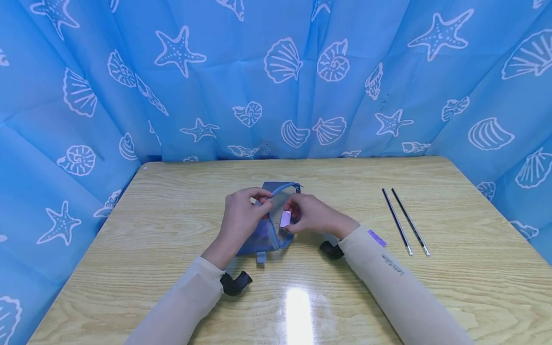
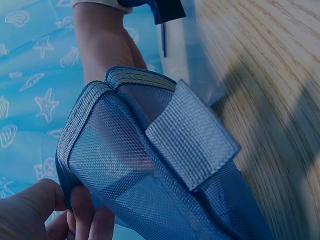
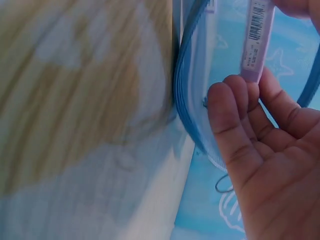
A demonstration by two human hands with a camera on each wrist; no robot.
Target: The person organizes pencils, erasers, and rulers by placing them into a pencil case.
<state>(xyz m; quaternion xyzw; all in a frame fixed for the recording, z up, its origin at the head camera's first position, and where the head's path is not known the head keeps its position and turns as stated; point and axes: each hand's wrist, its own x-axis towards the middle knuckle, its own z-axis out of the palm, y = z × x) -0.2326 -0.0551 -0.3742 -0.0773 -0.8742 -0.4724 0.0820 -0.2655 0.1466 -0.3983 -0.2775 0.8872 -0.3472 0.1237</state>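
Your left hand (image 1: 246,211) pinches the zipped rim (image 3: 178,95) of the mesh pouch (image 1: 258,237) between thumb and fingers, at about the pouch's 10 o'clock. Your right hand (image 1: 310,213) comes in from 3 o'clock and grips the lilac block (image 1: 285,219) by its ends, thumb on one, fingertips on the other. The block is at the pouch's mouth; how far past the rim it lies cannot be told.

Handling, judged by appearance: the block should be light and fairly firm, with little risk of breakage. Its sleeve, bearing a barcode label (image 3: 255,30), looks smooth and may slip; your end hold is acceptable, though the long sides would resist twisting better. The pouch appears light and limp, liable to sag if you release it. Its stiffer rim is the sound place to hold, as you have it. The webbing tab (image 2: 192,135), near 6 o'clock, offers a second hold; neither hand touches it.

Further out, toward 3 o'clock, two pencils (image 1: 396,221) lie side by side, far ends pointing to 11; expect them stiff and inclined to roll. Beside your right sleeve (image 1: 388,273) is a purple item (image 1: 377,238), unidentified. All rest on the wood-grain table (image 1: 172,201); a blue curtain (image 1: 241,91) hangs at 12 o'clock.
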